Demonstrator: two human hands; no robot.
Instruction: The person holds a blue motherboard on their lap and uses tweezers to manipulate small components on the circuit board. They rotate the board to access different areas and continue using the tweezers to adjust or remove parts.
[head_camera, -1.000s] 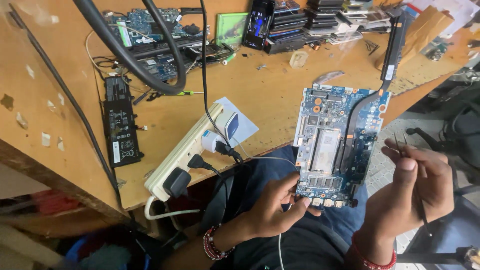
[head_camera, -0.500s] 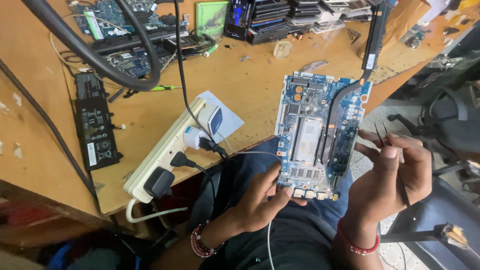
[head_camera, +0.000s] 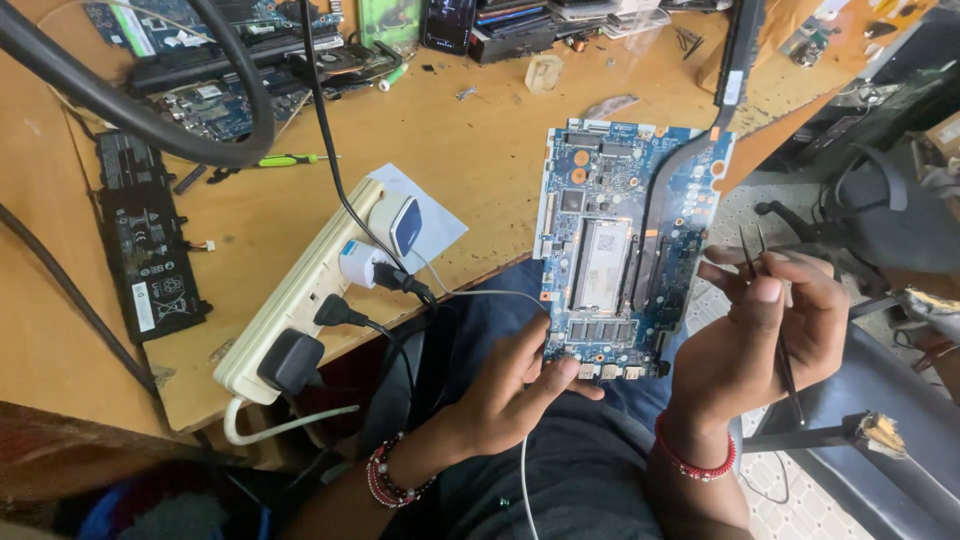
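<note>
While the left hand (head_camera: 520, 385) pinches the motherboard's (head_camera: 620, 250) near edge for steadiness, the right hand (head_camera: 760, 340) clasps tweezers (head_camera: 765, 290) ready beside it.

Your head camera is looking steeply down, close over your lap and hands (head_camera: 640, 370) (the only view), taking in the tabletop (head_camera: 480, 160) edge ahead and the floor rightward.

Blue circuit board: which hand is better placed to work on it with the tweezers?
Right. The right hand already holds the tweezers beside the blue circuit board, tips pointing up by its edge. The left hand is taken up supporting the board's lower end.
</note>
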